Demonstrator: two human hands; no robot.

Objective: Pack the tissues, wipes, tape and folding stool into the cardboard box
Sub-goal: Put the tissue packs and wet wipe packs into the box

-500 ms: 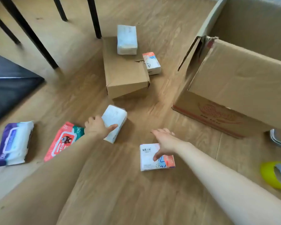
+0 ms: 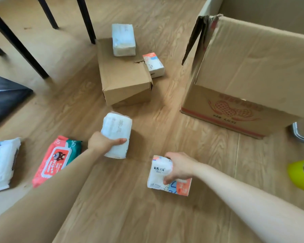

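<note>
My left hand [image 2: 102, 142] grips a plain white tissue pack [image 2: 117, 134] by its near end, on the wooden floor. My right hand [image 2: 179, 168] clasps a white and orange tissue pack [image 2: 158, 179], fingers wrapped over its top. The big open cardboard box [image 2: 253, 71] stands at the right. A red wipes pack [image 2: 54, 159] and a purple and white wipes pack [image 2: 2, 163] lie at the left. Another white tissue pack [image 2: 123, 40] rests on a small closed carton [image 2: 123, 79], with a small orange-topped pack [image 2: 153, 64] beside it. A yellow tape roll [image 2: 302, 175] sits at the right edge.
Black table legs [image 2: 86, 20] stand at the upper left, and a dark panel [image 2: 5, 97] lies at the left edge. A metal tube [image 2: 301, 135], perhaps part of the stool, shows behind the big box's near corner.
Both hands have closed on their packs. The right hand now wraps the orange and white pack, which has tilted up, and the left has shifted its grip on the white pack.
</note>
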